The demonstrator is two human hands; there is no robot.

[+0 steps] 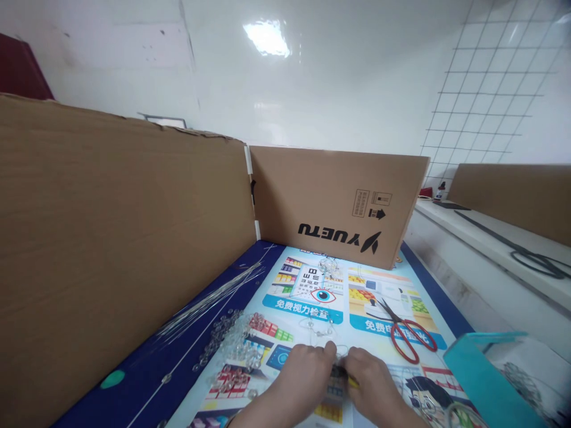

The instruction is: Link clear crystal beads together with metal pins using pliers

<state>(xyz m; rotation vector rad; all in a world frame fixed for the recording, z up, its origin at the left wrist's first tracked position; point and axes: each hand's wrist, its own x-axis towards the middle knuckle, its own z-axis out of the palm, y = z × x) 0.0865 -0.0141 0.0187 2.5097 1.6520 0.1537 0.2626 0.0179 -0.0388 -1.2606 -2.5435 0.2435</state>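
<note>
My left hand is closed, its thumb and fingers pinching a thin wire that loops up between my hands. Close beside it, my right hand wraps around pliers with a yellow handle; their dark head points toward my left fingers and is partly hidden. Just beyond my hands lies wire strung with transparent beads. A spread of loose transparent beads lies to the left. Red-handled scissors rest partly open on the right.
A bundle of straight wires lies along a cardboard panel. Another cardboard panel stands at the back. A beaded wire piece sits near it. A turquoise box with coiled wire is at right, below a white ledge.
</note>
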